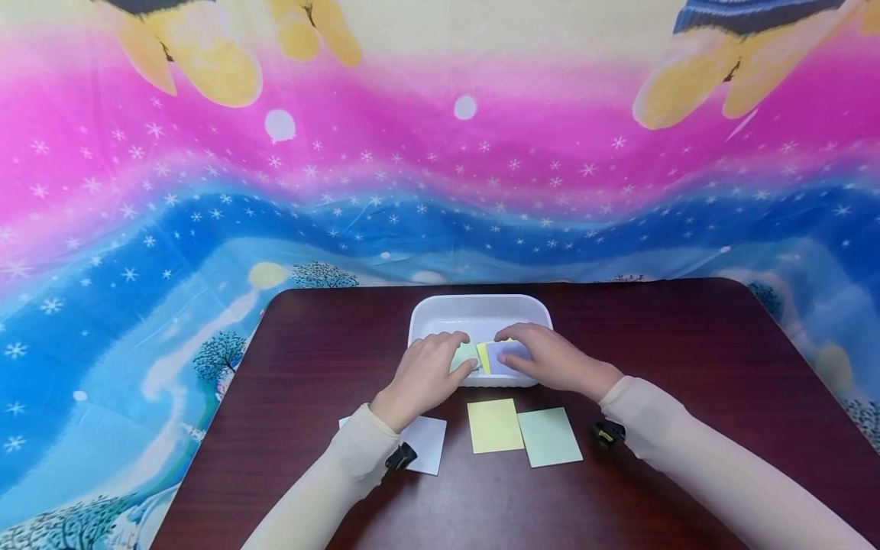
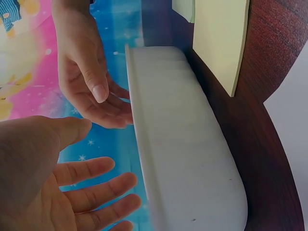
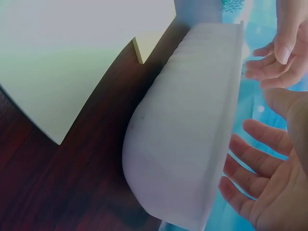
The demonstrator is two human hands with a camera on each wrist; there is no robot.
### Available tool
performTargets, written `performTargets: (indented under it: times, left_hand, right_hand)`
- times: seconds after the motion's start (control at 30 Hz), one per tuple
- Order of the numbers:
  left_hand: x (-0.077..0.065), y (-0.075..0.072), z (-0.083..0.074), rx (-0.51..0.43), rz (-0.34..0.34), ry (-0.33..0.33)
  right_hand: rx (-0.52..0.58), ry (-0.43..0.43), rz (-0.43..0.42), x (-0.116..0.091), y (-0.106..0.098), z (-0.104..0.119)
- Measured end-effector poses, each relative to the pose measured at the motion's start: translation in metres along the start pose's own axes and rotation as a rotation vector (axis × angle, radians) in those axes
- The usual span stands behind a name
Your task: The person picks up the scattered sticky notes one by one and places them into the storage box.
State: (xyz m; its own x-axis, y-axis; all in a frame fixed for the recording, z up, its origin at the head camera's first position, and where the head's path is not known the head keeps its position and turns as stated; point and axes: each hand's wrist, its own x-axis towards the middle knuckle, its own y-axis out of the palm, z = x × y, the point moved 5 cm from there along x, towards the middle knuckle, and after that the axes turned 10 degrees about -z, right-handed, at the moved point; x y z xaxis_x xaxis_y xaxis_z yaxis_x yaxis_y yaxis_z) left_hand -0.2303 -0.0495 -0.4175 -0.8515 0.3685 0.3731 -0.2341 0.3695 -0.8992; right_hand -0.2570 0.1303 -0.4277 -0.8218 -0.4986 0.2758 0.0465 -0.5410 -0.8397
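Observation:
A white plastic tub (image 1: 481,305) stands near the table's far edge. Over its left side is my left hand (image 1: 428,370), fingers loosely bent beside a green sticky-note pad (image 1: 466,354) inside. My right hand (image 1: 553,359) hovers over the right side, near a purple pad (image 1: 500,359) that overlaps a yellow pad (image 1: 483,359). Both wrist views show the left hand (image 2: 72,178) and the right hand (image 3: 272,178) with spread fingers and nothing between them, above the tub's rim. The tub wall hides the pads there.
On the dark wooden table (image 1: 309,367), in front of the tub, lie a yellow pad (image 1: 495,426) and a green pad (image 1: 551,437), edges nearly touching. A white pad (image 1: 429,443) is partly covered by the left wrist. A colourful printed cloth (image 1: 440,176) hangs behind.

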Motion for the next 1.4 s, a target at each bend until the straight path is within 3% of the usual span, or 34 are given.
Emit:
performTargets:
  times: [0.9,1.4]
  left_hand:
    - [-0.016,-0.017,-0.006,-0.022,-0.072,0.053]
    - [-0.029,-0.019,-0.007,-0.027,-0.061,0.060]
  right_hand:
    - [-0.003,-0.132,-0.083,-0.020,-0.013,0.032]
    - [-0.019,-0.158,-0.095,-0.033,-0.015,0.041]
